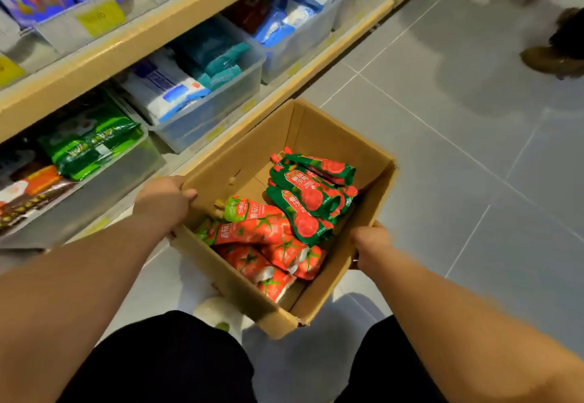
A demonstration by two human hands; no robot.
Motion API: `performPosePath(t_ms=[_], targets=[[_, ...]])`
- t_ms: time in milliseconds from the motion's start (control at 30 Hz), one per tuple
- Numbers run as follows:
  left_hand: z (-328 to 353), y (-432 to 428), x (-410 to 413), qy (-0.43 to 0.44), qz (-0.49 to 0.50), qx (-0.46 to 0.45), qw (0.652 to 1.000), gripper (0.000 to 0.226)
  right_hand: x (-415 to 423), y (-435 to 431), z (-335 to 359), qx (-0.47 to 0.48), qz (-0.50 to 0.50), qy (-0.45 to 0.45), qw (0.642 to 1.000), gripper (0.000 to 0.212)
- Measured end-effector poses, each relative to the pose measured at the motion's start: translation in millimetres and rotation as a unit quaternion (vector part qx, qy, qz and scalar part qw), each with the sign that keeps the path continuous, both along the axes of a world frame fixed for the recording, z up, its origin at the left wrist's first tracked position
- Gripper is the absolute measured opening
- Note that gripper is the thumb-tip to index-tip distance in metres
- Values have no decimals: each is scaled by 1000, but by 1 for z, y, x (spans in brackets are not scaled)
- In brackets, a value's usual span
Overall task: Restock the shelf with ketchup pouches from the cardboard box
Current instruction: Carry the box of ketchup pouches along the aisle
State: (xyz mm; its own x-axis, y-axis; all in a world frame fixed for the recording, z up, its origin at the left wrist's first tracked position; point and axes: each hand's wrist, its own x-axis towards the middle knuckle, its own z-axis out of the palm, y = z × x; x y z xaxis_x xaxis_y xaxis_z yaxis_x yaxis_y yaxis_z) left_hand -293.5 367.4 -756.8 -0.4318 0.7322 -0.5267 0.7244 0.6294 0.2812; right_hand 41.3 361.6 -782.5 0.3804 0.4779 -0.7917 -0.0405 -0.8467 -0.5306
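Note:
An open cardboard box [322, 137] is held above the grey floor, in front of my knees. My left hand [162, 202] grips its left rim, thumb over the edge. My right hand [371, 244] grips the right wall from outside. Inside lie several ketchup pouches: red ones printed with tomatoes [262, 244] at the near end, and green-and-red ones [313, 194] piled further in. The box's far left corner is bare cardboard. The shelf [164, 39] runs along the left.
Clear plastic bins on the lower shelf hold green bags [91, 140], white-and-blue packs [167, 90] and teal packs [218, 55]. Yellow price tags line the shelf edges. Another person's feet [556, 52] stand on the tiles at upper right.

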Motion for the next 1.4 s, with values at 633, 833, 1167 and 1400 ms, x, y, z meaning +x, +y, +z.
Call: performPosePath(t_ms=[633, 833, 1167, 1400], targets=[[-26, 0, -3, 28, -27, 29, 999, 39, -33, 14, -12, -15, 156, -108, 982, 13], [65, 31, 52, -85, -30, 75, 993, 36, -32, 42, 83, 75, 186, -153, 968, 13], [315, 68, 69, -168, -33, 89, 981, 33, -35, 77, 337, 108, 281, -198, 933, 42], [453, 76, 84, -174, -81, 77, 978, 26, -16, 83, 472, 125, 264, -164, 942, 33]])
